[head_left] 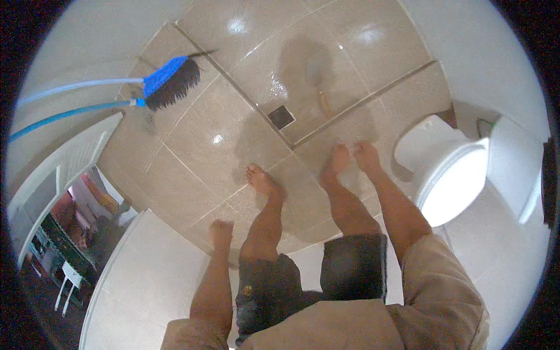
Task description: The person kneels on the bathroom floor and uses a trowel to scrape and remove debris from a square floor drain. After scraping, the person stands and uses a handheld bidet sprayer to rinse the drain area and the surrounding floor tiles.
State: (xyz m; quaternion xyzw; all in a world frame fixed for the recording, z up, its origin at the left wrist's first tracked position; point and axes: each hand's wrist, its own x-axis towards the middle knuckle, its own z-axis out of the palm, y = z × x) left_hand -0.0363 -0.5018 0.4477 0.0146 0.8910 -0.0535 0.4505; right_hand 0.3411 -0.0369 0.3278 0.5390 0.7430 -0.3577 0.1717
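Note:
My left hand (221,234) hangs low beside my left leg, its fingers drawn in and blurred. It touches nothing that I can see. My right hand (366,156) reaches forward over the floor and shows just beside my right foot (338,158). Its fingers look loosely apart, with no object visible in them. Wet beige floor tiles (192,154) lie under my bare feet, and a square dark floor drain (281,117) sits ahead of them. To the right of my right hand stands a white toilet (455,184) with its lid down.
A broom with a blue head and dark bristles (172,83) leans at the far left, next to a second blue pole (70,115). A raised tile strip (367,100) crosses the floor. White door panel (70,163) stands at the left, with cluttered items beyond it.

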